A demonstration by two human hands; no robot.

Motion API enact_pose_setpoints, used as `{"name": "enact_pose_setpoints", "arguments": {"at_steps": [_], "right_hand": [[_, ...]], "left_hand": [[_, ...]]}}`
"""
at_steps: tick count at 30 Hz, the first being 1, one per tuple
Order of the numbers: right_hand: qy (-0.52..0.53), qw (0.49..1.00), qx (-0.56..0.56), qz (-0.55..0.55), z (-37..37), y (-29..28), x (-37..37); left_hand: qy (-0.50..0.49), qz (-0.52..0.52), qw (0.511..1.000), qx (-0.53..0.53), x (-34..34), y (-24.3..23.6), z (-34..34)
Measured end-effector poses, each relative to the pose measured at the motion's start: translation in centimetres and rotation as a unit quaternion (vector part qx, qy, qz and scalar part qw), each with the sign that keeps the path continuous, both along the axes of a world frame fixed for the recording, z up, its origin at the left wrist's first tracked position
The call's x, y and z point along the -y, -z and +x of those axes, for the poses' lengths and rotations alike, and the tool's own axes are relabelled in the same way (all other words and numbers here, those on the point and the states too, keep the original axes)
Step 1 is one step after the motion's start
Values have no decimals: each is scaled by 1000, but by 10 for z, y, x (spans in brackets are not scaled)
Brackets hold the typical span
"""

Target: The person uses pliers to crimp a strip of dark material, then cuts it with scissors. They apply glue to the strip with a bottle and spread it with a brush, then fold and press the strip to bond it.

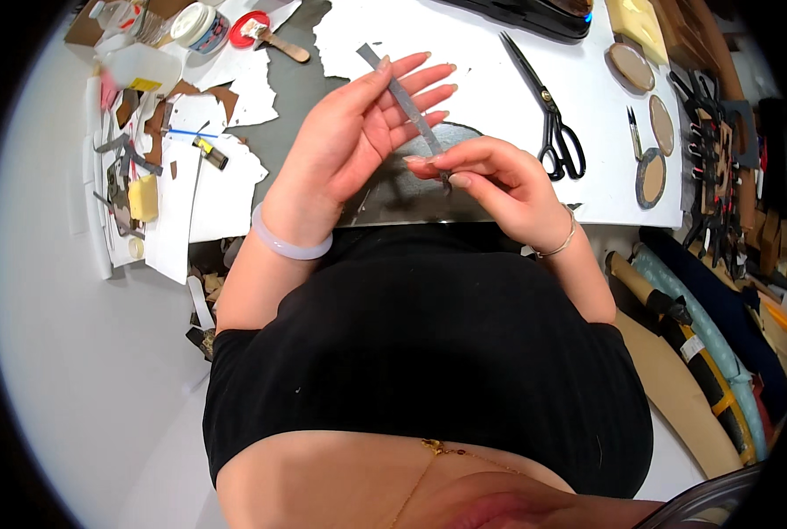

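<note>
Strip [408,108], narrow, flat and dull grey, slants from eleven to five o'clock above the white tabletop [473,70], across the spread left hand [345,132], while the right hand [510,189] pinches and partly hides its lower end. Around it lie black scissors [545,95] at three, a pale yellow block [637,28] at two and a wooden stick [286,46] at ten.

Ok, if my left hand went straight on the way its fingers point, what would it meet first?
Your left hand would probably meet the black scissors first; depth is unclear, so it might pass above them.
</note>
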State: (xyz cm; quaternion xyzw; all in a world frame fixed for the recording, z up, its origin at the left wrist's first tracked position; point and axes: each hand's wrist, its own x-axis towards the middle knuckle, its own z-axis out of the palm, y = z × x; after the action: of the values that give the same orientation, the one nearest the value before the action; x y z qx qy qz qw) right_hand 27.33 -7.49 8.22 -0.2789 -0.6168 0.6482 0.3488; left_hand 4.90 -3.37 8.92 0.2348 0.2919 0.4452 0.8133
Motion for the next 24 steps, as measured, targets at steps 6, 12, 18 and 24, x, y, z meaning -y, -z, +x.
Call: {"name": "enact_pose_setpoints", "arguments": {"at_steps": [6, 12, 18, 24], "right_hand": [[-23, 996, -47, -72, -17, -3, -3], [48, 990, 69, -116, -40, -21, -14], [120, 990, 36, -73, -66, -22, -19], [109, 986, 100, -83, -67, -30, -21]], "left_hand": [[-49, 57, 993, -87, 9, -4, -22], [-5, 76, 992, -102, 19, -13, -29], [2, 45, 992, -121, 28, -22, -31], [19, 64, 991, -116, 30, -23, -39]]}}
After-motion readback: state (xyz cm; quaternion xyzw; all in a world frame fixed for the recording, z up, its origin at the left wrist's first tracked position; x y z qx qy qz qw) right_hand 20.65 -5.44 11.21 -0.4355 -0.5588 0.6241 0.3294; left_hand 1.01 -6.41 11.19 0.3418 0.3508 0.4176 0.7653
